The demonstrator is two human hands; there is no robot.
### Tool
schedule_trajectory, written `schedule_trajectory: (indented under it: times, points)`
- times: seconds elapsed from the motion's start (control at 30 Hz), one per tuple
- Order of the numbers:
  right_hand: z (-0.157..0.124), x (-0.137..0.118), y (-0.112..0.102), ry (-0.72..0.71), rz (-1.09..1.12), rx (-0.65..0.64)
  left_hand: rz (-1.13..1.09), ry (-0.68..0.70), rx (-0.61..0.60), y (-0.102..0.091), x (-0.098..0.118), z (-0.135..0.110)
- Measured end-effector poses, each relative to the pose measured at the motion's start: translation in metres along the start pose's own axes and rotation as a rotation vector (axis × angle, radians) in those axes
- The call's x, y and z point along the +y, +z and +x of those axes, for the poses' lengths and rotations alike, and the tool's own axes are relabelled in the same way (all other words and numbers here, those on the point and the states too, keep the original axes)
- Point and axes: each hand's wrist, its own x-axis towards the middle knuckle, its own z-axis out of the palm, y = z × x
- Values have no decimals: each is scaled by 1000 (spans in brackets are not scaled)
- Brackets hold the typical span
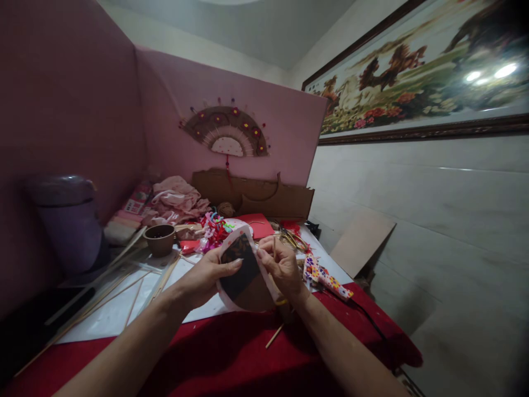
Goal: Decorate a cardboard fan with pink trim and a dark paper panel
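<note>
Dark panel (237, 275), its pale border (237, 234) seemingly in place, though what remains cannot be told, is held above the red-covered counter (198, 358), left hand (210, 273) gripping its left edge, right hand (285, 267) pinching the right. Decorated fan (231, 129) on far pink board (165, 110); framed horse picture (388, 82) at right.

Panel (237, 270) between my left grip (206, 275) and right grip (286, 269), above the near bench (194, 364). Left: sticks (133, 302), with a bowl (160, 247) beyond. Right: glue gun (326, 278), scissors (294, 241) farther back. Far: cardboard (264, 196), below a fan (226, 145) on the partition (165, 82).
</note>
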Motion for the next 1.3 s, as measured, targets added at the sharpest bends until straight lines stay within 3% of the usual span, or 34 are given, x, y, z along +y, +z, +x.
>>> schedule_trajectory:
  times: [0.17,0.33,0.47,0.8,1.3]
  points:
    - [0,-3,-1,-22,-11,19,-1,-18,16,1,0,0]
    - [1,-9,-2,124,42,-66,4,6,7,0,1,0]
    - [0,-8,-1,153,46,-42,39,15,18,1,-1,0]
    - [-5,-9,3,-119,-152,50,52,73,61,8,-4,1]
    - [-13,-4,10,-271,-436,25,-16,75,149,12,-8,0]
